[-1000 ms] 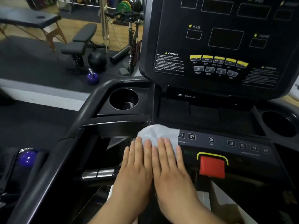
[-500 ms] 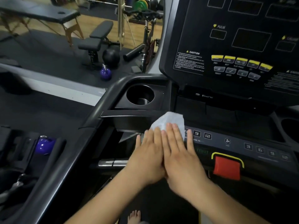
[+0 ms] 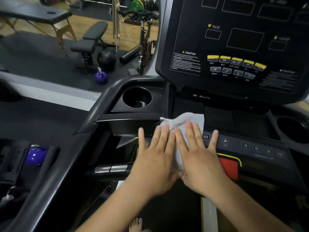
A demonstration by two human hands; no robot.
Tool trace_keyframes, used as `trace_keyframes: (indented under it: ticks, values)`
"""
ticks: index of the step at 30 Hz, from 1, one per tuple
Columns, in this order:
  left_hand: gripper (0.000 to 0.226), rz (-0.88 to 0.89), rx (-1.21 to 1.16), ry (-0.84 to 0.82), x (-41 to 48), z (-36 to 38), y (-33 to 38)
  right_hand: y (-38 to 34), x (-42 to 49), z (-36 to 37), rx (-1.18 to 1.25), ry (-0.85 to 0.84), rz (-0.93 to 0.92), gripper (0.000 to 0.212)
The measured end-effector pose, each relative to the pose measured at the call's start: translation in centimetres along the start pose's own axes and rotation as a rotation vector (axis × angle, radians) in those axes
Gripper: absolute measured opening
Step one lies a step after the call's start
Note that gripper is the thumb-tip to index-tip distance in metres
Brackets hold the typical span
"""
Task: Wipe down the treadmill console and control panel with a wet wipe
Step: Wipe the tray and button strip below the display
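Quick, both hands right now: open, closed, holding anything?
Left hand: open, flat, pressing the wet wipe.
Right hand: open, flat, pressing the same wipe.

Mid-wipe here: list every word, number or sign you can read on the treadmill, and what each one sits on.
"PULSE": on the console, upper part.
"CAUTION": heading the console's left warning label.
"12": on the control panel, beside the right hand.
"3", "6", "9", "12": keys further right on that panel.
Too blurred: warning text, button captions, right-side labels, fan caption.
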State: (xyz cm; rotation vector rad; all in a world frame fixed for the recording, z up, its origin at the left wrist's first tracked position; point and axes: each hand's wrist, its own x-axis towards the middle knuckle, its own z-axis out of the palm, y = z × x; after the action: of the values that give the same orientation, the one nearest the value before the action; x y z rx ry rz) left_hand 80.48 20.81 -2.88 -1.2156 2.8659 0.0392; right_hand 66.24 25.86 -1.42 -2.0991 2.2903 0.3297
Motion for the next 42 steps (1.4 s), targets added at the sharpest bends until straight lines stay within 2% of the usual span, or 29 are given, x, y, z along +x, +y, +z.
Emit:
trace_keyframes:
  ticks: [2,4,6,8,12,14,16,18,20,22,24,28,30,31,33,35,37,39,42]
  values:
    - [0.1,-0.088,-0.01,-0.045,0.4,-1.7,-1.1,-0.2,-0.7,0.0,0.003,-0.041,-0.008,0.113]
    - [0.094,-0.137,0.041,0.034,-0.4,-2.2,-1.5,-0.5,-2.0,0.4,0.027,-0.061,-0.011,0.116]
    - [0.076,-0.035,-0.046,0.134,-0.9,-1.3,-0.8,-0.6,-2.2,0.7,0.022,-0.056,-0.013,0.118]
    - [0.073,0.136,-0.16,0.132,-0.1,0.1,0.0,-0.7,-1.4,0.3,0.02,-0.049,0.013,0.116]
    - [0.078,0.164,-0.112,0.095,1.2,0.9,-0.5,-0.7,-0.9,0.3,0.06,0.006,0.027,0.112]
    - [0.074,0.197,-0.038,0.095,0.0,1.1,0.2,-1.0,-2.2,1.0,0.053,-0.016,0.003,0.123]
    - [0.071,0.239,-0.082,0.128,-1.5,1.6,1.2,-1.0,-3.4,1.9,0.1,-0.049,0.001,0.133]
    - [0.071,0.254,-0.052,0.15,-0.9,2.0,1.4,-0.7,-3.1,1.9,0.086,-0.047,0.008,0.135]
    - [0.071,0.219,-0.01,0.134,1.0,0.9,1.1,0.3,-1.6,1.0,0.072,0.001,0.033,0.124]
    - [0.069,0.18,0.022,0.117,3.1,-0.4,0.6,1.2,-0.5,-0.2,0.067,-0.022,0.093,0.111]
    - [0.069,0.176,0.023,0.084,3.4,-0.8,0.4,1.0,-0.6,-0.9,0.02,-0.052,0.128,0.109]
    - [0.07,0.099,-0.083,0.146,1.0,0.0,-0.9,-1.8,-4.4,-1.4,0.017,-0.24,0.11,0.107]
    - [0.06,0.138,-0.145,0.173,0.8,0.7,-1.9,-1.6,-5.4,-2.0,0.036,-0.113,0.074,0.098]
    - [0.055,0.142,-0.134,0.192,0.9,0.6,-2.4,-0.8,-5.4,-1.9,0.06,0.021,0.056,0.084]
    - [0.058,0.114,-0.098,0.218,1.3,-0.7,-3.6,1.1,-3.8,-2.1,0.115,0.306,0.034,0.058]
    - [0.067,0.084,-0.114,0.259,1.6,-1.9,-3.9,1.7,-1.3,-2.7,0.202,0.462,-0.028,0.047]
    - [0.069,0.061,-0.276,0.318,1.3,-1.4,-3.0,1.4,0.9,-1.4,0.25,0.423,-0.129,0.048]
    - [0.064,0.061,-0.455,0.308,0.7,0.3,-1.2,1.0,1.7,1.0,0.195,0.338,-0.191,0.053]
    - [0.065,0.091,-0.368,0.194,0.8,3.2,-0.3,1.3,1.6,2.5,0.065,0.276,-0.098,0.068]
